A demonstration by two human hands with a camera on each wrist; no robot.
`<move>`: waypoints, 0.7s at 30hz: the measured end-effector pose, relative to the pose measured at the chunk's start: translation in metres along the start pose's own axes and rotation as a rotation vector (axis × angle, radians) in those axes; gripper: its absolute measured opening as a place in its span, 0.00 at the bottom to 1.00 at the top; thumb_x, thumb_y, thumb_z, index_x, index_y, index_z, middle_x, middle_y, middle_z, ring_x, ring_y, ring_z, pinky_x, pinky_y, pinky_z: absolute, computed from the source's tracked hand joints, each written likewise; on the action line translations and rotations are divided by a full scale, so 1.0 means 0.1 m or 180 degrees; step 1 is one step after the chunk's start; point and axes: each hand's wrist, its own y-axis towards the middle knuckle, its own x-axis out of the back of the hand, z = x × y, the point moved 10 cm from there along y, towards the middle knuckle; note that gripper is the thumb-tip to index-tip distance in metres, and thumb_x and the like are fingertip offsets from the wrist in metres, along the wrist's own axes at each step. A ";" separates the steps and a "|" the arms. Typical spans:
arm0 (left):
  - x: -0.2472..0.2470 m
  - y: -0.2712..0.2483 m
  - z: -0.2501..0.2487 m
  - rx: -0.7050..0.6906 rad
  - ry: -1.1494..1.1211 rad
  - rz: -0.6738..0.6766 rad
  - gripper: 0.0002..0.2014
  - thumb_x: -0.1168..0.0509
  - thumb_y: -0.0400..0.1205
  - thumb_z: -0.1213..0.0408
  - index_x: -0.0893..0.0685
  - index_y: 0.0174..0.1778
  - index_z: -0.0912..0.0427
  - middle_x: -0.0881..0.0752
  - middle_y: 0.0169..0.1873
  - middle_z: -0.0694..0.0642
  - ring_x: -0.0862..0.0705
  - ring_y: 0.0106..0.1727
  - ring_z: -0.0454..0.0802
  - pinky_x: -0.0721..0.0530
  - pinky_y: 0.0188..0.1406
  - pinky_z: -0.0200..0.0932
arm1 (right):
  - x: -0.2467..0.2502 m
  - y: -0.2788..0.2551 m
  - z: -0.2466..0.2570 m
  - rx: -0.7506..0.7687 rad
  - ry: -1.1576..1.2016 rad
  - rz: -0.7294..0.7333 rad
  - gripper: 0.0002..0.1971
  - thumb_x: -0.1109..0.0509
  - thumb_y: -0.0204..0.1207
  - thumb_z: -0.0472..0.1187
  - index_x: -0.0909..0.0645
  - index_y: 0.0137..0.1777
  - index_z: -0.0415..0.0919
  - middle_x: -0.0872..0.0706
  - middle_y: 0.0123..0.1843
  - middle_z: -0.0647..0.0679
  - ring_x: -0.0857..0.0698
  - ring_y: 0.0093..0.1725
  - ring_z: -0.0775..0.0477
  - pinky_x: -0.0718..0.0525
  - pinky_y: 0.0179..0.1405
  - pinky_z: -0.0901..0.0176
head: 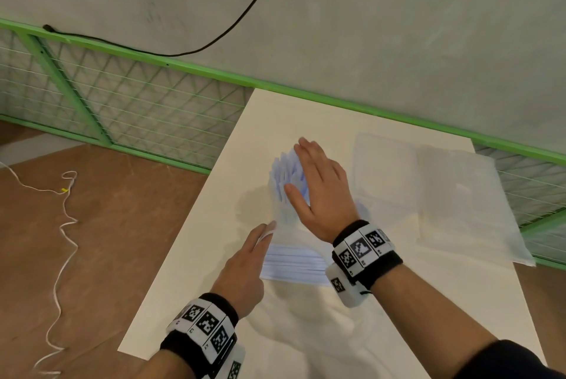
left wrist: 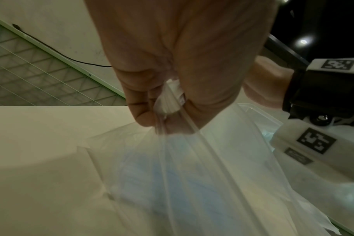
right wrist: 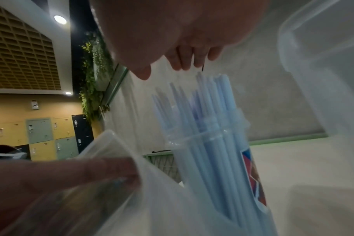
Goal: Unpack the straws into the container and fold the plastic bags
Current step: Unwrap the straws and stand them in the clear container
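Left hand (head: 242,271) pinches the rim of the clear bag (left wrist: 192,175) between thumb and curled fingers, holding it up off the white table (head: 190,271); right hand (head: 321,192) is spread flat, fingers straight, over the tops of the pale blue straws (right wrist: 208,121); those straws stand upright in the clear cup (right wrist: 222,167), near the table's middle; more straws (head: 294,265) lie in the bag by the left hand; a clear tub (head: 386,170) sits just right of the cup.

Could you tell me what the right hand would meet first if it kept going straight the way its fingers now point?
Probably the tips of the blue straws, which stand just beneath the right hand; depth is uncertain.
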 end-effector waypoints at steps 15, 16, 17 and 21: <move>0.00 -0.01 -0.06 -0.0085 -0.0018 -0.0047 0.49 0.46 0.71 0.85 0.48 0.84 0.40 0.50 0.82 0.33 0.25 0.71 0.44 0.22 0.63 0.36 | -0.03 0.14 -0.12 -0.0325 -0.0483 0.0087 0.36 0.57 0.83 0.62 0.48 0.86 0.42 0.48 0.88 0.50 0.52 0.86 0.50 0.52 0.82 0.52; 0.00 -0.01 -0.06 -0.0094 -0.0005 -0.0042 0.49 0.46 0.71 0.85 0.47 0.84 0.40 0.50 0.82 0.33 0.25 0.71 0.44 0.22 0.63 0.36 | -0.12 0.12 -0.18 -0.0374 -0.0536 0.0340 0.38 0.60 0.82 0.64 0.48 0.86 0.42 0.49 0.88 0.50 0.52 0.86 0.50 0.51 0.83 0.49; -0.01 -0.01 -0.07 -0.0104 0.0010 -0.0036 0.49 0.46 0.71 0.85 0.47 0.84 0.40 0.50 0.82 0.33 0.25 0.71 0.44 0.22 0.63 0.36 | -0.21 0.09 -0.23 -0.0365 -0.0577 0.0617 0.39 0.62 0.81 0.66 0.49 0.86 0.43 0.49 0.88 0.51 0.53 0.86 0.49 0.49 0.83 0.45; -0.05 0.01 -0.08 -0.0136 0.0063 -0.0022 0.49 0.45 0.71 0.85 0.47 0.84 0.41 0.51 0.82 0.33 0.26 0.72 0.44 0.22 0.64 0.37 | -0.19 0.06 -0.31 -0.0374 -0.0211 0.0775 0.39 0.60 0.81 0.67 0.49 0.86 0.46 0.52 0.88 0.55 0.57 0.86 0.52 0.51 0.83 0.46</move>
